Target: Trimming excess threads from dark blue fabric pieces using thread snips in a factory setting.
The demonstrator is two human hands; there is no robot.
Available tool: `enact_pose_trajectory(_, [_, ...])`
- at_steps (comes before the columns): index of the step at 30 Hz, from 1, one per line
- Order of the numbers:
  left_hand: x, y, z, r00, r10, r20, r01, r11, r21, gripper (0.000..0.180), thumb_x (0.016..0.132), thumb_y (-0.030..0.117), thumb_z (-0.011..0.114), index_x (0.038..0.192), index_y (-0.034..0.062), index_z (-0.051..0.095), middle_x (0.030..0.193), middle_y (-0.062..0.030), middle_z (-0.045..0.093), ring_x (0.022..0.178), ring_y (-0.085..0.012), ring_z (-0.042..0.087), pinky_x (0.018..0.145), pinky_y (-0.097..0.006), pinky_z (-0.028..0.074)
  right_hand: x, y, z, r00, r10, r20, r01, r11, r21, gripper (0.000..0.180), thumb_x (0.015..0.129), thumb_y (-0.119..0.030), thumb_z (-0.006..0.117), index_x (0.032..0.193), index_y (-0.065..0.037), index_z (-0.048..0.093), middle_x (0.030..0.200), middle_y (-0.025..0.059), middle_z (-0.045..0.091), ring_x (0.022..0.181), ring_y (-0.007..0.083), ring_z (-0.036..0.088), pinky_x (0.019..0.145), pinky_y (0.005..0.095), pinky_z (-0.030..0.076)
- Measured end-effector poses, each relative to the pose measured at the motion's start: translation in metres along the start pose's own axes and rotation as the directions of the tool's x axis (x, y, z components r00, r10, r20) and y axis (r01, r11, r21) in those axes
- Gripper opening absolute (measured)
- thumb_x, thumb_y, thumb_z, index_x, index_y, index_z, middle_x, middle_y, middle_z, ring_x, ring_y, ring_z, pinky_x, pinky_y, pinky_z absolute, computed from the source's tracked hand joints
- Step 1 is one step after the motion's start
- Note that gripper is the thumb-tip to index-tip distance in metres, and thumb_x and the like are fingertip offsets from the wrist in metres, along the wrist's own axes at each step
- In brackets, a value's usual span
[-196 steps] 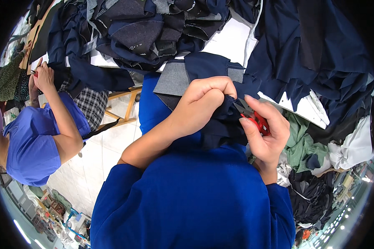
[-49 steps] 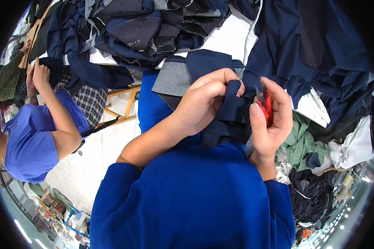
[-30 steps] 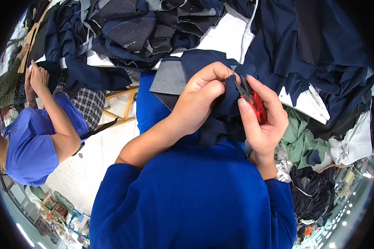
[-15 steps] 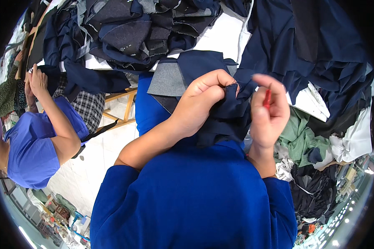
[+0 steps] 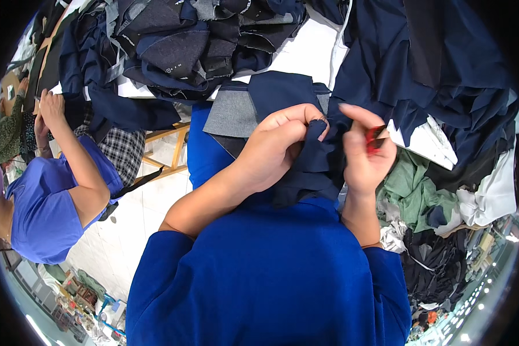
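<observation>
Here, your left hand (image 5: 274,147) is clamped, thumb against bent forefinger, on the upper edge of a navy cloth (image 5: 316,161), which hangs in front of your chest, between your two hands. Your right hand (image 5: 360,167), just beside it, is curled around a red-handled cutting tool (image 5: 375,141) (its blades are too blurred to read), the forefinger extended toward the cloth. Beyond your left hand lies a grey fabric piece (image 5: 230,118); farther off, a heap of dark cut pieces (image 5: 181,49) covers part of the white table (image 5: 305,52). To your right, green fabric (image 5: 412,193) lies crumpled below the table's edge.
</observation>
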State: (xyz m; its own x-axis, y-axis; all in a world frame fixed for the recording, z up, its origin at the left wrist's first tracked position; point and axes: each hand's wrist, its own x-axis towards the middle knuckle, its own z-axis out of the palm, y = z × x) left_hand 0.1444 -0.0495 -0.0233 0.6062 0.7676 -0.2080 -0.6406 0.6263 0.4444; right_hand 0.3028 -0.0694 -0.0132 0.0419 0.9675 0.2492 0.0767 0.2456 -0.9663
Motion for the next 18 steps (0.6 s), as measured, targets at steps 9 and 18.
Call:
enact_pose_trajectory(9, [-0.002, 0.001, 0.003, 0.992, -0.121, 0.019, 0.118, 0.985, 0.122, 0.012, 0.076, 0.002, 0.039, 0.067, 0.004, 0.047, 0.074, -0.0026, 0.048, 0.069, -0.0092, 0.041, 0.064, -0.021, 0.034, 0.023, 0.016, -0.005, 0.884, 0.161, -0.438, -0.096, 0.981, 0.167, 0.014, 0.092, -0.011, 0.053, 0.092, 0.002, 0.058, 0.062, -0.0059, 0.046, 0.051, 0.0007, 0.038, 0.049, 0.0161, 0.029])
enact_pose_trajectory(18, [-0.001, 0.01, -0.006, 0.998, -0.055, -0.023, 0.058, 0.98, 0.19, 0.017, 0.083, 0.001, 0.044, 0.092, 0.0002, 0.058, 0.088, 0.0004, 0.055, 0.078, -0.0037, 0.05, 0.069, -0.018, 0.041, 0.0, -0.004, -0.002, 0.976, 0.183, 0.113, -0.181, 0.983, -0.03, 0.031, 0.078, 0.003, 0.063, 0.109, 0.0, 0.062, 0.072, -0.0051, 0.054, 0.062, 0.0016, 0.044, 0.056, 0.0143, 0.033])
